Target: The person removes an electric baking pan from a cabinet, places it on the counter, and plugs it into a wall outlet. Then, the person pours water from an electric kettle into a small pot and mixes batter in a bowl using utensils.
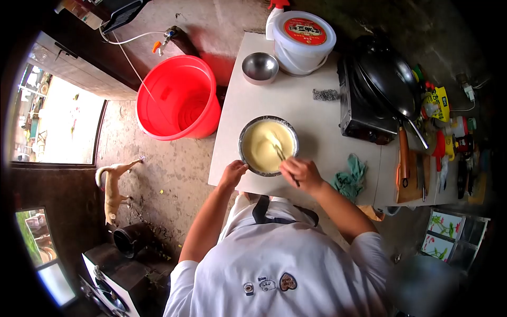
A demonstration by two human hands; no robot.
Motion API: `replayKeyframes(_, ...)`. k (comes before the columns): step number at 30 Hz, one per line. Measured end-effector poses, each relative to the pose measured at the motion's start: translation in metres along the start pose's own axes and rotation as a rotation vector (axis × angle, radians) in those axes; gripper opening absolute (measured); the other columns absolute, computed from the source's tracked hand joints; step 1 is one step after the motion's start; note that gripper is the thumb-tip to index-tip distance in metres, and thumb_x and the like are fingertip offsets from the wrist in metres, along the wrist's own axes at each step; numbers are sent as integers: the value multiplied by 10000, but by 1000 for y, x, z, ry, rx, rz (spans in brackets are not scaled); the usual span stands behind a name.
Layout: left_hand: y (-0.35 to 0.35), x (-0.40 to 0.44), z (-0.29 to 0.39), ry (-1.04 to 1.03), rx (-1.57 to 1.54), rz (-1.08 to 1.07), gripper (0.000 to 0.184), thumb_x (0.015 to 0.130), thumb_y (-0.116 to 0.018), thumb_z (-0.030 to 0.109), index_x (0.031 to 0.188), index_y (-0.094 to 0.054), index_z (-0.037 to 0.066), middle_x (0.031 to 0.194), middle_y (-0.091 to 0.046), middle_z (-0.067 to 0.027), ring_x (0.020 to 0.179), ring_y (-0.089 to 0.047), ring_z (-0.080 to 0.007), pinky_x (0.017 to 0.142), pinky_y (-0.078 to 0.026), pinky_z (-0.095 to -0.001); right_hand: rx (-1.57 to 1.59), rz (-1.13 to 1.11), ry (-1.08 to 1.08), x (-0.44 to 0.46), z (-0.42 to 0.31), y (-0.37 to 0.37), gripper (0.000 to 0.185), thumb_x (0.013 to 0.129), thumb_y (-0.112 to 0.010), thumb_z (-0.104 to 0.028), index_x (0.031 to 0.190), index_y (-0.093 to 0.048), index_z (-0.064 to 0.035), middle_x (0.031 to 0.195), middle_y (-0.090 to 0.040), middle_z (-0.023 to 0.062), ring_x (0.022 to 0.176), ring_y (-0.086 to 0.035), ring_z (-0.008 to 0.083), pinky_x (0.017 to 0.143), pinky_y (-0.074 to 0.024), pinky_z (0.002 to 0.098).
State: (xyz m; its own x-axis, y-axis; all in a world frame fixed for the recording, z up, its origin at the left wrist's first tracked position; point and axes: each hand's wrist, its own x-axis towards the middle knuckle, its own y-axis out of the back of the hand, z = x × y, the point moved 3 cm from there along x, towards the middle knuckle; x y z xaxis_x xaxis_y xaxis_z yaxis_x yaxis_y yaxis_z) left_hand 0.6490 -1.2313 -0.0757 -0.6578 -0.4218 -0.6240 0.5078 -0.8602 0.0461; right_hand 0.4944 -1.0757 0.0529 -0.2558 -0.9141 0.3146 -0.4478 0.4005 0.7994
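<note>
A metal bowl (242,143) of pale yellow batter (259,145) stands near the front edge of the white table. My left hand (234,173) pinches the bowl's rim at its lower left. Gripped in my right hand (302,173) are thin chopsticks (279,152), their tips dipped in the batter and their dark ends poking out below my fingers. A pale streak marks the batter's surface around the tips. To the right of my right hand lies a crumpled green cloth (349,177).
A smaller metal bowl (260,66), a lidded white bucket (303,45) and a steel scourer (325,94) are farther back. At right are a stove (364,116) with a black wok (388,79) and a cutting board (411,179). A red tub (179,100) and a dog (112,193) are at left.
</note>
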Motion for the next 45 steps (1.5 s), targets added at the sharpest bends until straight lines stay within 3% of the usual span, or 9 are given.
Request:
replayKeyframes(2,0,-1,1,13,0,-3,306,802,-564,321,975,-563,69,895,-579,-39,853,-529,-144,656,-372,-266,185,-70,163,-1,-20,2,90,723,-611,-87,767,-533,-75,725,-554,41,590,-572,223,505,-462,312)
replayKeyframes(8,1,6,-9,-102,11,-12,297,795,-576,307,964,-567,62,862,-574,-35,820,-525,-131,632,-371,-255,-13,28,15,4,-9,2,93,719,-618,-79,753,-532,-81,680,-538,46,561,-568,214,476,-449,306)
replayKeyframes(10,-1,-5,5,-24,-46,2,271,800,-572,292,934,-574,56,839,-571,-37,780,-511,-121,618,-370,-239,178,-149,169,7,-26,-3,78,730,-605,-77,766,-535,-73,710,-547,55,601,-576,216,498,-454,309)
replayKeyframes(15,1,1,-1,-75,-35,1,251,804,-570,283,902,-577,52,811,-566,-39,754,-497,-108,593,-364,-223,10,-53,-18,11,-3,0,67,754,-590,-87,791,-536,-72,711,-560,60,602,-575,247,522,-463,329)
replayKeyframes(18,2,1,0,-71,-19,-19,259,802,-572,285,912,-579,51,798,-570,-44,749,-502,-108,580,-364,-225,152,-33,69,18,-19,-2,81,766,-595,-129,800,-539,-82,684,-534,69,572,-569,245,477,-459,337)
replayKeyframes(24,2,3,-2,-57,-62,-29,264,800,-572,284,947,-584,64,865,-595,-50,793,-529,-129,618,-371,-236,209,243,-100,71,-32,3,87,782,-580,-133,799,-521,-70,704,-538,84,569,-561,272,476,-454,343)
replayKeyframes(29,6,-14,13,150,-205,-54,342,809,-448,319,1034,-563,88,983,-606,-25,957,-533,-149,805,-340,-333,190,78,-15,72,-73,-11,65,772,-583,-95,799,-542,-52,700,-519,90,590,-560,272,496,-454,340)
replayKeyframes(35,8,-5,8,190,-311,-75,317,778,-458,309,982,-578,97,979,-609,-37,953,-544,-167,825,-320,-367,218,-208,4,17,-82,12,43,768,-575,-70,795,-551,-47,725,-552,99,571,-567,255,501,-456,328)
replayKeyframes(45,5,-4,7,252,-339,-36,293,764,-459,284,953,-581,96,973,-611,-42,943,-548,-169,832,-313,-367,108,-135,-253,34,1,76,69,777,-589,-120,787,-548,-66,747,-567,84,609,-569,273,526,-450,333)
